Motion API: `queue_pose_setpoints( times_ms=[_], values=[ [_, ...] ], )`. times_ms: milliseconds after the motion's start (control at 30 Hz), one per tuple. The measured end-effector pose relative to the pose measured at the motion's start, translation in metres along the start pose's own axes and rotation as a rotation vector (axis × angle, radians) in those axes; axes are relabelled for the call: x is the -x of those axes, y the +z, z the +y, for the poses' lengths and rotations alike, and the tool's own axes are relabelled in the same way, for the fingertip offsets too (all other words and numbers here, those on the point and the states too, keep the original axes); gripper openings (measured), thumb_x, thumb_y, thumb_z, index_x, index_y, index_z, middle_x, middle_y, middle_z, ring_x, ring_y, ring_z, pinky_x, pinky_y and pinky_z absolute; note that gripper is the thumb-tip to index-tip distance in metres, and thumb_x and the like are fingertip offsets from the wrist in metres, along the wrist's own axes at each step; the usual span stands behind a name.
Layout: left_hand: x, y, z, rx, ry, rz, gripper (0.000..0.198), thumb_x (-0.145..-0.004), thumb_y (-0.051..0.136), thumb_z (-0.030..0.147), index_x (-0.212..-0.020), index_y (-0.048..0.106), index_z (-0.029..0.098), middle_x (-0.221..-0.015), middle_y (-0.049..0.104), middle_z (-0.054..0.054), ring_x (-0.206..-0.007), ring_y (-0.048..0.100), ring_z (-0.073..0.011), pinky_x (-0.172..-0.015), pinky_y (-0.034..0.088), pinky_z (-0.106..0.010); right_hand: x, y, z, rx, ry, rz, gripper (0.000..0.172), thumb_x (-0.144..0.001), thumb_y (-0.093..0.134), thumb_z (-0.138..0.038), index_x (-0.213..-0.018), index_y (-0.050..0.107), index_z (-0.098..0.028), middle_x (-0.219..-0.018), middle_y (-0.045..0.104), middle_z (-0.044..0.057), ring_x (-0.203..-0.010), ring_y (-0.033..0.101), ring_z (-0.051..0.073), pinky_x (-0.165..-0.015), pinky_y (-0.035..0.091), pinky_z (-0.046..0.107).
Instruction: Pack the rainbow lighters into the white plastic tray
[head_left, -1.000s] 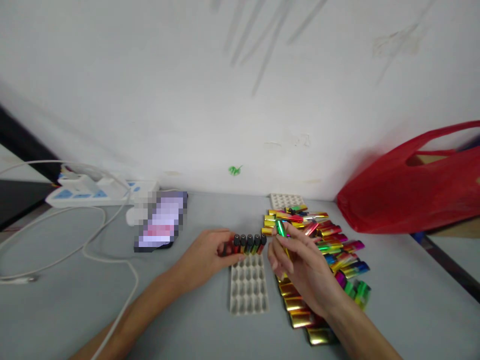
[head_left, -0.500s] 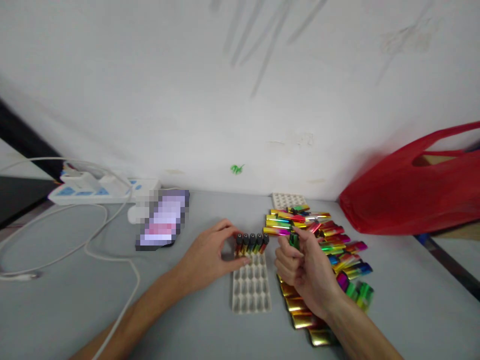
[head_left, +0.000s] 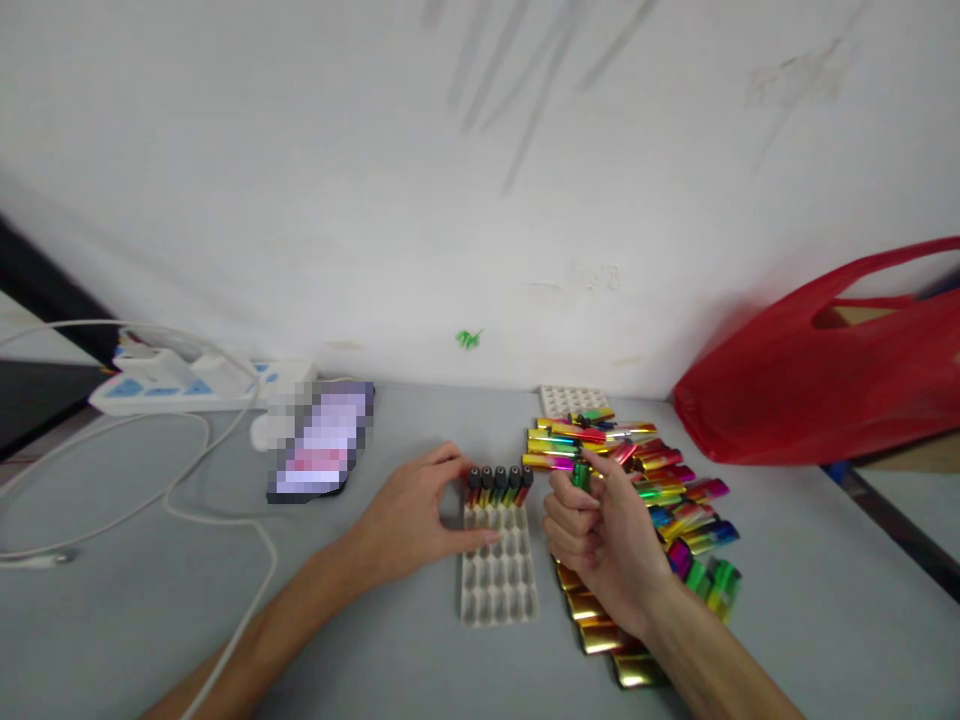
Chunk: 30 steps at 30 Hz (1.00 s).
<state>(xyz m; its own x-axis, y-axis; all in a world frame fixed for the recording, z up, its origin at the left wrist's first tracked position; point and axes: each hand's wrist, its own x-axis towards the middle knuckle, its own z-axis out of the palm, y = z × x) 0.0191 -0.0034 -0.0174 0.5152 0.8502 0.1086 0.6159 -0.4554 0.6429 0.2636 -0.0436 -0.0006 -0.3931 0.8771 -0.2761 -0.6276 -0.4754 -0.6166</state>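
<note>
A white slotted tray point(head_left: 499, 582) lies on the grey table, with a row of several lighters point(head_left: 500, 484) standing upright in its far slots. My left hand point(head_left: 411, 518) rests at the tray's left side, thumb and fingers spread around the end of that row, touching the tray. My right hand point(head_left: 600, 535) is curled beside the tray's right edge and pinches a green lighter point(head_left: 580, 474) upright. Behind and under that hand spreads a pile of shiny multicoloured lighters point(head_left: 660, 490).
A second white tray point(head_left: 574, 400) sits by the wall behind the pile. A red plastic bag point(head_left: 825, 385) lies at the right. At the left are a phone point(head_left: 321, 440), a power strip point(head_left: 187, 385) and white cables point(head_left: 187, 500).
My right hand has turned the green lighter upright, closed round it and drawn nearer the tray. My left hand has opened and shifted slightly beside the standing row.
</note>
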Motion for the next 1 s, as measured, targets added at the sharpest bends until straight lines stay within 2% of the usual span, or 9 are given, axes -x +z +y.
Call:
queue_pose_setpoints(
  times_ms=[267,400,500,567,633,733,800,833,1000],
  values=[
    [-0.001,0.001,0.005,-0.043,-0.049,0.001,0.054,-0.078,0.097,0.054,-0.114,0.076,0.019,-0.097,0.062,-0.001,-0.085,0.063,-0.0253,-0.076,0.044,-0.034,0.002,0.002,0.003,0.008,-0.032,0.031,0.054,-0.088,0.078,-0.047,-0.064,0.035,-0.026,-0.055,0.018,-0.014,-0.047,0.007,0.006,-0.041,0.011,0.023],
    [0.000,0.001,0.006,-0.060,-0.053,-0.003,0.052,-0.078,0.096,0.052,-0.111,0.076,0.017,-0.098,0.061,-0.003,-0.088,0.065,-0.0270,-0.080,0.046,-0.036,0.001,0.005,0.003,0.029,-0.065,0.066,0.057,-0.088,0.082,-0.054,-0.067,0.038,-0.025,-0.057,0.020,-0.013,-0.049,0.007,0.007,-0.042,0.011,0.023],
    [0.001,0.001,0.008,-0.070,-0.047,0.000,0.050,-0.077,0.096,0.050,-0.111,0.076,0.019,-0.096,0.061,-0.002,-0.088,0.065,-0.0267,-0.081,0.046,-0.036,0.000,0.008,0.005,0.120,-0.100,0.168,0.054,-0.085,0.085,-0.065,-0.076,0.052,-0.023,-0.059,0.024,-0.014,-0.051,0.009,0.008,-0.044,0.013,0.021],
    [0.001,0.000,0.009,-0.074,-0.039,-0.001,0.045,-0.077,0.095,0.048,-0.107,0.076,0.020,-0.093,0.060,0.000,-0.085,0.065,-0.0254,-0.079,0.045,-0.035,0.000,0.008,0.010,0.217,-0.162,0.242,0.053,-0.086,0.082,-0.072,-0.086,0.060,-0.023,-0.059,0.033,-0.012,-0.049,0.017,0.009,-0.044,0.018,0.022],
    [0.001,0.000,0.010,-0.076,-0.033,-0.004,0.040,-0.077,0.093,0.045,-0.103,0.076,0.021,-0.092,0.060,0.000,-0.083,0.064,-0.0244,-0.076,0.044,-0.034,0.000,0.008,0.014,0.361,-0.270,0.296,0.051,-0.092,0.075,-0.073,-0.091,0.067,-0.023,-0.065,0.049,-0.007,-0.051,0.034,0.011,-0.046,0.030,0.024],
    [0.001,-0.001,0.012,-0.082,-0.030,-0.006,0.040,-0.075,0.093,0.043,-0.104,0.076,0.021,-0.093,0.061,0.000,-0.082,0.065,-0.0238,-0.075,0.045,-0.034,0.001,0.005,0.017,0.647,-0.466,0.353,0.044,-0.103,0.067,-0.066,-0.097,0.077,-0.024,-0.093,0.071,0.003,-0.085,0.064,0.020,-0.079,0.052,0.031],
    [0.001,-0.001,0.012,-0.087,-0.033,-0.004,0.041,-0.075,0.093,0.043,-0.105,0.075,0.021,-0.094,0.061,0.000,-0.083,0.065,-0.0236,-0.076,0.045,-0.034,0.001,0.004,0.016,0.806,-0.537,0.355,0.040,-0.107,0.064,-0.061,-0.103,0.082,-0.026,-0.114,0.076,0.004,-0.112,0.065,0.024,-0.104,0.047,0.035],
    [0.001,-0.001,0.012,-0.091,-0.035,-0.002,0.041,-0.075,0.093,0.043,-0.105,0.075,0.021,-0.093,0.061,0.000,-0.083,0.065,-0.0237,-0.076,0.045,-0.034,0.001,0.003,0.015,0.864,-0.546,0.341,0.038,-0.108,0.064,-0.059,-0.107,0.083,-0.026,-0.120,0.076,0.004,-0.118,0.065,0.026,-0.108,0.044,0.036],
    [0.000,0.001,0.011,-0.100,-0.032,0.005,0.039,-0.078,0.092,0.044,-0.105,0.075,0.021,-0.094,0.062,0.000,-0.083,0.065,-0.0229,-0.075,0.045,-0.034,0.000,0.001,0.016,1.000,-0.546,0.328,0.037,-0.109,0.065,-0.053,-0.124,0.080,-0.024,-0.114,0.079,0.006,-0.112,0.069,0.028,-0.101,0.049,0.038]
  ],
)
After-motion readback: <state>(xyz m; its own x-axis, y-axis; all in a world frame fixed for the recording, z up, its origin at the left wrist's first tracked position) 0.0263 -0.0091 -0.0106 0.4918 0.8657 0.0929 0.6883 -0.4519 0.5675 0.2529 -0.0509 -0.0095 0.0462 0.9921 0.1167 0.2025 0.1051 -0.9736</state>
